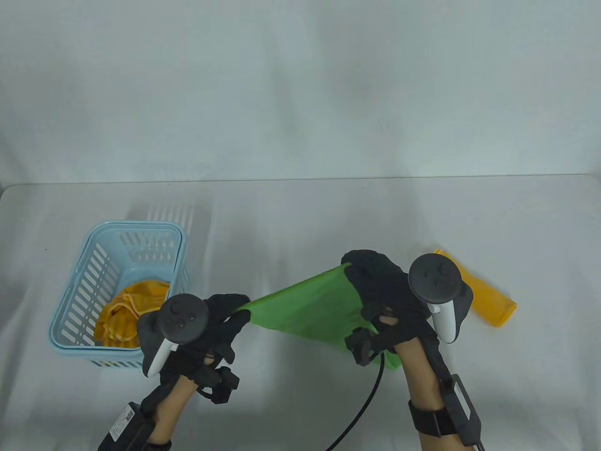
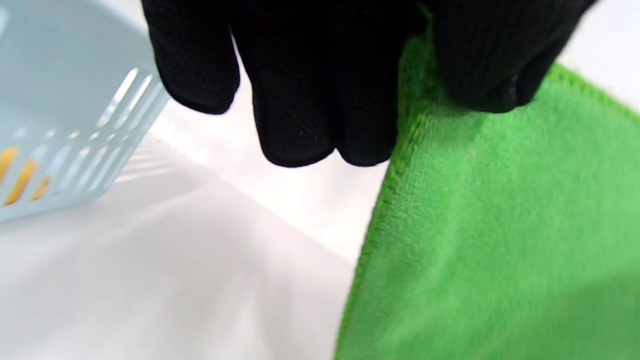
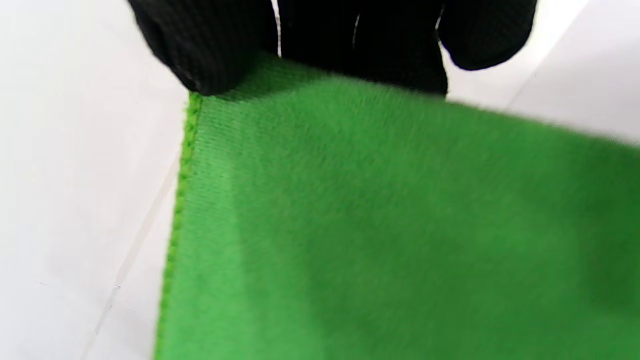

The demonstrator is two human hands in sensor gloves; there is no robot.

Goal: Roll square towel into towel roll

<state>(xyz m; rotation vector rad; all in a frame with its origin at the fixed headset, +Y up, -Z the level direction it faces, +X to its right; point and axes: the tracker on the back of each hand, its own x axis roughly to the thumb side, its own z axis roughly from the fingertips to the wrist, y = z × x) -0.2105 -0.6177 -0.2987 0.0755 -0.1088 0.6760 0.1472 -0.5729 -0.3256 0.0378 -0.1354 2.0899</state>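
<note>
A white table [image 1: 300, 225] stands against a plain pale wall. On its left side sits a light-blue slotted plastic basket [image 1: 89, 277] holding a crumpled yellow-orange cloth [image 1: 127, 310]. To the right lies a yellow rolled towel [image 1: 488, 300], already finished by the look of it.

I hold the green square microfibre towel [image 1: 310, 310] between both hands, near the front edge of the table. My left hand [image 1: 211, 324] pinches one corner; in the left wrist view the thumb [image 2: 490, 65] presses on top of the stitched hem. My right hand [image 1: 385, 300] grips the opposite side, with fingers [image 3: 200, 45] curled over the far edge in the right wrist view. The towel spans the gap between the hands and appears stretched. I cannot tell whether its middle touches the table or hangs just above it.

Judged step: spreading, prior to rolling. No roll has been started; the cloth shows a single flat layer.

Next move, as I judge it:
1. Lower the towel flat onto the table, edges square.
2. Smooth out wrinkles.
3. Turn one edge over tightly and roll evenly, both hands advancing together to prevent a skewed roll.
</note>
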